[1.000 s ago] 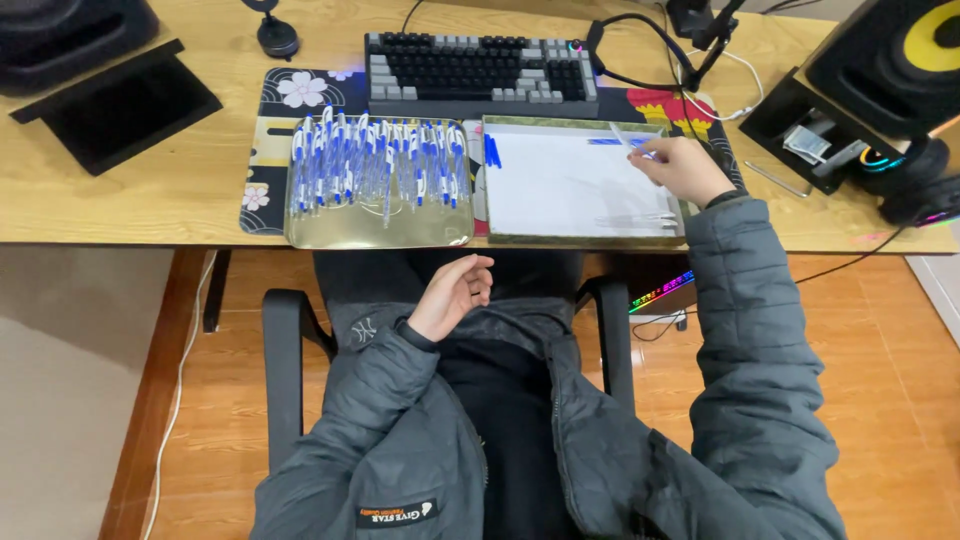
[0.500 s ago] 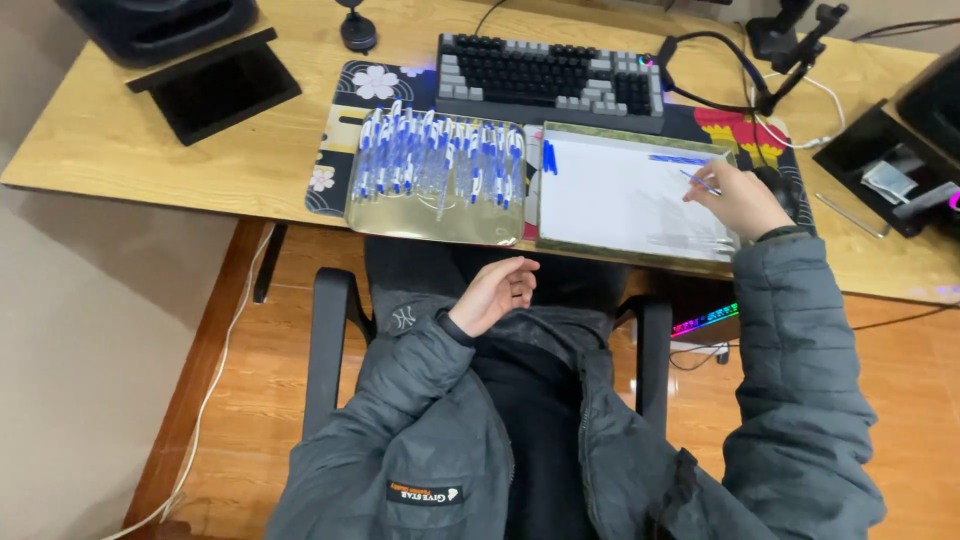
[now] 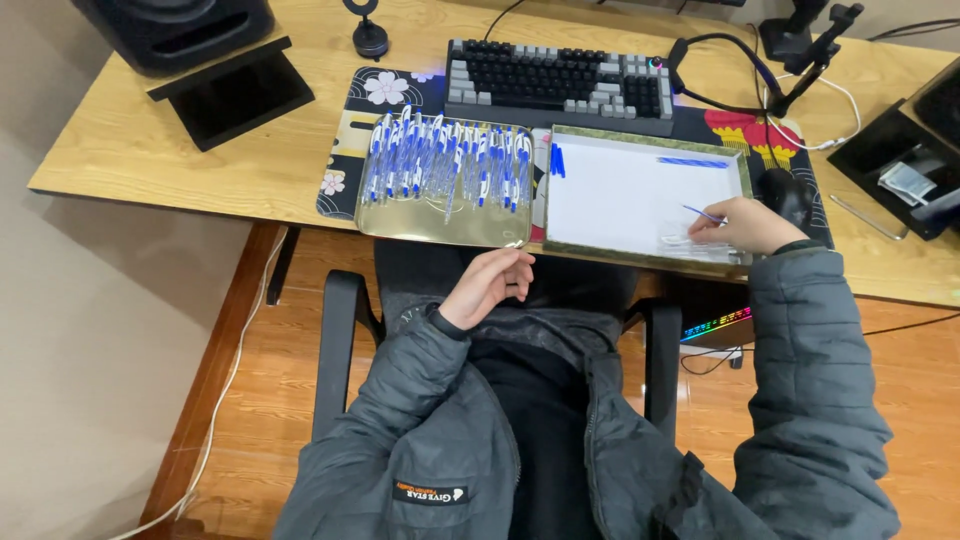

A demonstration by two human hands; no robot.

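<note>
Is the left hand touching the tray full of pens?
No, the left hand hangs open over the lap, just short of the gold tray of blue pens.

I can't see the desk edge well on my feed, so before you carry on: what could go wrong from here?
1. The gold tray heaped with blue and clear pens sits at the desk's near edge, with the left hand just below it; an upward bump could tip it.
2. The white tray also lies at the edge, under the right hand.
3. The thin blue piece in the right hand's grip looks slight and could slip.
</note>
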